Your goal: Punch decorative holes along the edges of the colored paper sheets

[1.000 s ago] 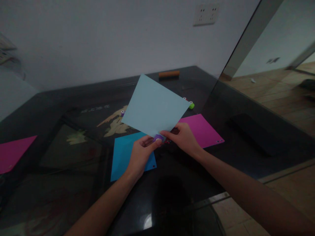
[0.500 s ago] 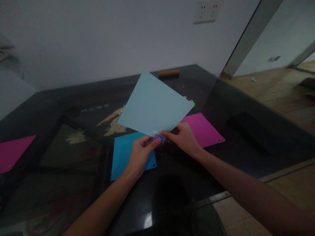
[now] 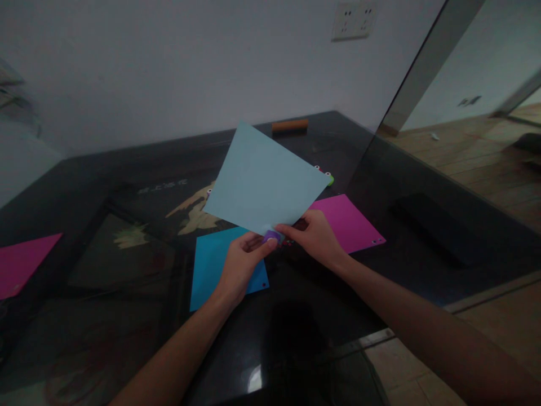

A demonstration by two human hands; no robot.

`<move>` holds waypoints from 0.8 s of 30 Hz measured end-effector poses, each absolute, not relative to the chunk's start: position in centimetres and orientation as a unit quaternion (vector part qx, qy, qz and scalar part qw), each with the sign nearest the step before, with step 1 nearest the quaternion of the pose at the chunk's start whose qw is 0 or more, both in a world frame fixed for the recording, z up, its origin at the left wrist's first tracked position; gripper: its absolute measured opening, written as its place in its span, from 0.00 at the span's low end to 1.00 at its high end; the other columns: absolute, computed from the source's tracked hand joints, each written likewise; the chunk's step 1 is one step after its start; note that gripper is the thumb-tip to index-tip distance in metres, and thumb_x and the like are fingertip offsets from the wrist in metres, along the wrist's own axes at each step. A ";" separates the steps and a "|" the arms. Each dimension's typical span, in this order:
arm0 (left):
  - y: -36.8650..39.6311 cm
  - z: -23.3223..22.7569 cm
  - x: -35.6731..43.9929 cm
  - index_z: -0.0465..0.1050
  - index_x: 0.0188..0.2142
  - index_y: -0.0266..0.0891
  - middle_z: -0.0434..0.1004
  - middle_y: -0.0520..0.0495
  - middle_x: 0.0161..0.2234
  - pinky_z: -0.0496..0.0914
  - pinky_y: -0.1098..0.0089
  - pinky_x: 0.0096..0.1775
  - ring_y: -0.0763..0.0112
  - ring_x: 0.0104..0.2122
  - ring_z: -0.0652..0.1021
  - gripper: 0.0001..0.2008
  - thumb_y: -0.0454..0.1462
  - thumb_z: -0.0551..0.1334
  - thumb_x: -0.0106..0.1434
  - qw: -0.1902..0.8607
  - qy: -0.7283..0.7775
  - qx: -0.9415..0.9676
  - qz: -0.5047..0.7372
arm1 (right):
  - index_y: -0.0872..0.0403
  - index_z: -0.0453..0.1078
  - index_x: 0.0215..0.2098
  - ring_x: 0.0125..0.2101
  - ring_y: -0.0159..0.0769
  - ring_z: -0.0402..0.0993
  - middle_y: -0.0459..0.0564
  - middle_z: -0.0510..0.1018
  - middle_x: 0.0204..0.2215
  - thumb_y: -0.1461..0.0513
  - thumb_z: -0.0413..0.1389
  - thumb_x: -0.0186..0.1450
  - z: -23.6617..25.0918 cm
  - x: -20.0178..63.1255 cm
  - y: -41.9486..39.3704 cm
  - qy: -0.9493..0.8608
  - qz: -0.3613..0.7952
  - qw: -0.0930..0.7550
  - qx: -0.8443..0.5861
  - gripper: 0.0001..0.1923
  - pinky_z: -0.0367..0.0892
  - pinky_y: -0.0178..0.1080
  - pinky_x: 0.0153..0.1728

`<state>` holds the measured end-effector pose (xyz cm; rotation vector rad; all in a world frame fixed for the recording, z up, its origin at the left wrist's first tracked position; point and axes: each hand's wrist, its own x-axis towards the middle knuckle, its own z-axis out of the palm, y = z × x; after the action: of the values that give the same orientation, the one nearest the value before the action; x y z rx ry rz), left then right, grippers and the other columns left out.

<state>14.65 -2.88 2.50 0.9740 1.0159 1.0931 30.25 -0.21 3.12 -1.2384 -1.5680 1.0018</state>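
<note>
At the centre of the frame, a pale blue sheet of paper (image 3: 266,180) is held up off the dark glossy desk (image 3: 291,276), tilted so that one corner points down toward the person. The left hand (image 3: 243,256) has its thumb pressed onto a small purple gadget (image 3: 271,235) at that near corner, its fingers curled behind and clamped on it; a white round part shows by the thumb tip. The right hand (image 3: 315,234) pinches the same sheet just beside the gadget, thumb on the near face and the other fingers mostly hidden behind.

Left of centre, a short line of pale Chinese characters (image 3: 163,186) marks the desk; the second looks like 上 and the last like 花, but the rest is too soft to read. Below it spreads a tan flower design (image 3: 198,211), with a paler leaf-like shape (image 3: 131,235) farther left.

Beneath the left hand lies a bright blue sheet (image 3: 211,265) with a dark spot at its lower right corner. Right of the hands lies a magenta sheet (image 3: 349,223), two small marks at its right corner; another pink sheet (image 3: 27,262) is cut off by the left edge. A green item (image 3: 330,179) peeks out behind the raised paper's right corner. Toward the top centre rests an orange-brown cylinder (image 3: 289,126), and a double wall socket (image 3: 354,20) sits at the upper right.
</note>
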 end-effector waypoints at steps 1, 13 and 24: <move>-2.9 2.5 14.6 0.77 0.38 0.37 0.80 0.44 0.41 0.67 0.63 0.49 0.61 0.43 0.77 0.13 0.37 0.68 0.51 0.628 0.444 0.425 0.477 | 0.58 0.71 0.24 0.23 0.35 0.71 0.51 0.77 0.22 0.58 0.60 0.55 3.1 30.2 -0.2 -0.629 0.405 0.437 -0.499 0.10 0.64 0.35 0.22; -2.8 2.4 14.6 0.76 0.37 0.37 0.80 0.44 0.40 0.69 0.65 0.44 0.62 0.41 0.78 0.13 0.38 0.68 0.51 0.625 0.443 0.431 0.476 | 0.59 0.71 0.24 0.22 0.34 0.70 0.51 0.77 0.22 0.59 0.60 0.55 3.4 30.3 -0.3 -0.639 0.396 0.437 -0.494 0.09 0.62 0.34 0.21; -2.9 2.6 14.6 0.77 0.36 0.37 0.81 0.45 0.39 0.66 0.61 0.49 0.60 0.42 0.77 0.11 0.39 0.67 0.52 0.604 0.450 0.451 0.479 | 0.58 0.70 0.23 0.22 0.34 0.70 0.50 0.76 0.20 0.57 0.59 0.56 3.4 30.1 -0.6 -0.640 0.396 0.425 -0.503 0.11 0.63 0.35 0.22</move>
<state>14.55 -2.88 2.59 1.0440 1.0416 1.1085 30.13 -0.57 3.44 -1.2591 -1.6004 0.9897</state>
